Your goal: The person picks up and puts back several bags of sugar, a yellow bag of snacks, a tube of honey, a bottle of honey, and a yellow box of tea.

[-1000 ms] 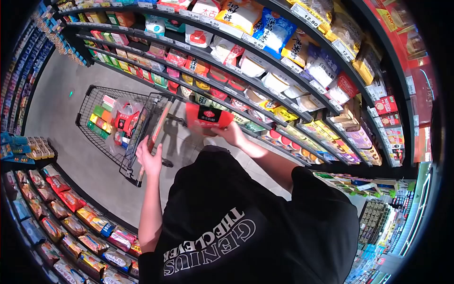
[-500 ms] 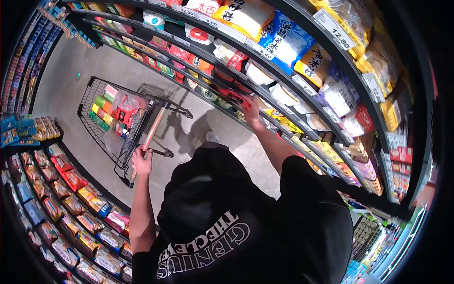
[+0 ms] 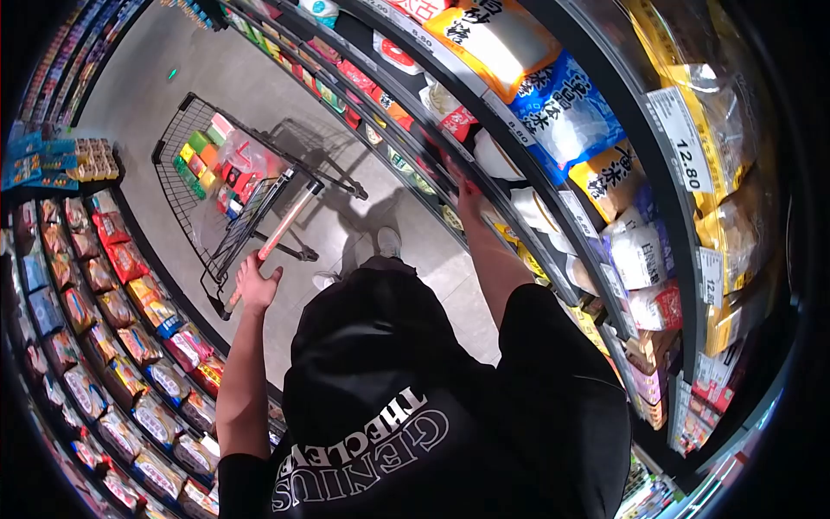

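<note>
Tall shelving (image 3: 635,108) runs off into the view's dark edge, cut short, beside grey tiled floor (image 3: 130,112). On it stands the cart (image 3: 258,214), a clear plastic bag (image 3: 245,154) inside. The left hand (image 3: 257,284) curls loosely over its handle (image 3: 290,218); the right hand (image 3: 468,195) reaches between shelves, fingers obscured, so openness and hold cannot be told.

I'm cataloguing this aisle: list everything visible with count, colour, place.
Floor: one, grey, centre
Shopping cart: one, black, on floor
Cart handle: one, orange, near end
Cart goods: several, multicoloured, inside
Shelves: several, black, both sides
Bagged goods: many, multicoloured, right
Price tags: many, white, shelf edges
Packets: many, multicoloured, left
Display items: several, blue, far left
Shoes: two, pale, on floor
Shirt: one, black, bottom
Left hand: one, bare, on handle
Right hand: one, bare, at shelves
</note>
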Tool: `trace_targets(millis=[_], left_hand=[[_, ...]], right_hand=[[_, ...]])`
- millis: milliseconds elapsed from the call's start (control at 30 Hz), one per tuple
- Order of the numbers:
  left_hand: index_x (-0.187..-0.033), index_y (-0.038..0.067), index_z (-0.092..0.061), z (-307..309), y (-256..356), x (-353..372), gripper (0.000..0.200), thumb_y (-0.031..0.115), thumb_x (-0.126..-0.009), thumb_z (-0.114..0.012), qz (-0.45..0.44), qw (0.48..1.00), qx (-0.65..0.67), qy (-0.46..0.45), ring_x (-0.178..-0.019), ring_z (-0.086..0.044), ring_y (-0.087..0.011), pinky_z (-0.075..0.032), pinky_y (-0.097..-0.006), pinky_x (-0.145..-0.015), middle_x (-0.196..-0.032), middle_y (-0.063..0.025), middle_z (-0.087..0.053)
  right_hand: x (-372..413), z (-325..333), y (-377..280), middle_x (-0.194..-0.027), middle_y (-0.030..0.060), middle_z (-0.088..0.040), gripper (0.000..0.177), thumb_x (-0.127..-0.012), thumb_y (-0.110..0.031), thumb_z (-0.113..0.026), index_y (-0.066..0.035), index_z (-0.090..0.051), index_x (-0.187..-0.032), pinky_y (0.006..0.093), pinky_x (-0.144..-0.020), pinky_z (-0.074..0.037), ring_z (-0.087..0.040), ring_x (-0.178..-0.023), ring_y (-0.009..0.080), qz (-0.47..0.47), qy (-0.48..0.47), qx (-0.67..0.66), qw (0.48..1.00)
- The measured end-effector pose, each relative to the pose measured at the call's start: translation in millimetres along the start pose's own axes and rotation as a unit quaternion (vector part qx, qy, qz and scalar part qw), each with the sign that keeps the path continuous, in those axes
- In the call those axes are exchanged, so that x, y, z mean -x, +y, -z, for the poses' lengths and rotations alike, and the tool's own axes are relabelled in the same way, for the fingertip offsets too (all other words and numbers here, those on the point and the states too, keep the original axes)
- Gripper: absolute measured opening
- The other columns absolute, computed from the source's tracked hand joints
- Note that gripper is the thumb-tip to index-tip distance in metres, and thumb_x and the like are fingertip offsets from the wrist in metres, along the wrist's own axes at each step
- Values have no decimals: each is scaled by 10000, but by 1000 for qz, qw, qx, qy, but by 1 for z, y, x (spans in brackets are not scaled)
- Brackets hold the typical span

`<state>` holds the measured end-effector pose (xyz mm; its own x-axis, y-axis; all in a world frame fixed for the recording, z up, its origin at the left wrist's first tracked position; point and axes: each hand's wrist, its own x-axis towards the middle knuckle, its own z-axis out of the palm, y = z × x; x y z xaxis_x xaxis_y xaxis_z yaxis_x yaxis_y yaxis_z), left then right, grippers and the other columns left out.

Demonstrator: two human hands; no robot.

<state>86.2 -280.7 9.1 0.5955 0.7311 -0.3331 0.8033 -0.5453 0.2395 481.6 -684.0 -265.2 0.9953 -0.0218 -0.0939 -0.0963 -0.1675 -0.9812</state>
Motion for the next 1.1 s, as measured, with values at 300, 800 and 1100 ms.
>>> trace_targets(millis=[300,800,1100], left_hand=[[-1414,173,-467,-8,11,17,788,390,-740,-813,25,999,23,-25,-1241,-504,-354,-268,-503,-1161,-1268,-101,-570],[-1427,169,-462,4,6,38,812,342,-717,-817,-27,997,61,-37,-1250,-483,-340,-294,-505,-1140,-1265,-106,-551],[-1516,145,-423,12,-8,53,886,414,-746,-770,-45,993,70,-83,-1303,-497,-316,-343,-459,-1124,-1360,-120,-564]], right_hand=[[20,-12,-71,-1270,143,-692,518,-937,-328,-769,44,-633,-1270,347,-994,-511,-654,-1165,219,-59,147,23,987],[36,-19,-110,-1063,174,-742,695,-793,-614,-808,17,-739,-1077,427,-907,-526,-696,-966,329,-146,240,141,949],[70,-29,-90,-781,25,-633,216,-986,-333,-679,-131,-607,-956,297,-561,-515,-634,-653,174,-254,-144,-221,930]])
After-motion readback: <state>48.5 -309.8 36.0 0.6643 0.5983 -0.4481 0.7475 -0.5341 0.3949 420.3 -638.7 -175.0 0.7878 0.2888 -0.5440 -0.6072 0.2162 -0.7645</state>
